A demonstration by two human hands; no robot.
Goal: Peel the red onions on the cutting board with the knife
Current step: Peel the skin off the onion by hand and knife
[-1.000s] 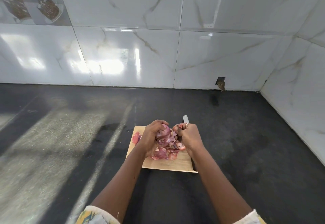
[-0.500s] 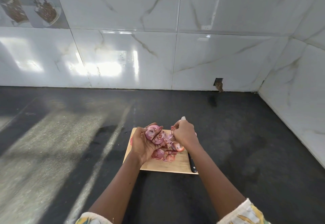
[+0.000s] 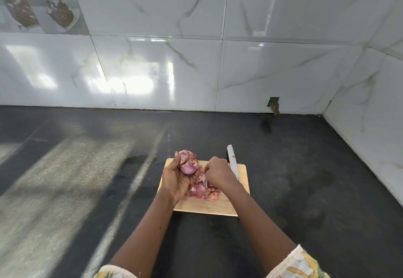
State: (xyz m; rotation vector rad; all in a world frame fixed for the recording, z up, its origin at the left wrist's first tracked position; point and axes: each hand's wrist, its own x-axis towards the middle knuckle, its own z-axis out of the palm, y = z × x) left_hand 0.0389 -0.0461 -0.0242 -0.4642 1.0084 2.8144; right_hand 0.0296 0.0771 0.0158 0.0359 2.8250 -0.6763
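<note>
left hand (image 3: 174, 179) fingers wrapped round red onions (image 3: 188, 162), held over the cutting board (image 3: 207, 209) at 11 o'clock | right hand (image 3: 219, 173) curled at the skins (image 3: 200, 190), grip unclear | knife (image 3: 232, 162) lying at 2 o'clock | onions likely light, firm, slippery once bare; hold round the middle

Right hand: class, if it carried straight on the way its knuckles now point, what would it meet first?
Probably the red onions held in the left hand, just beside the knuckles of the right hand; depth is unclear, so it might pass beneath them.
</note>
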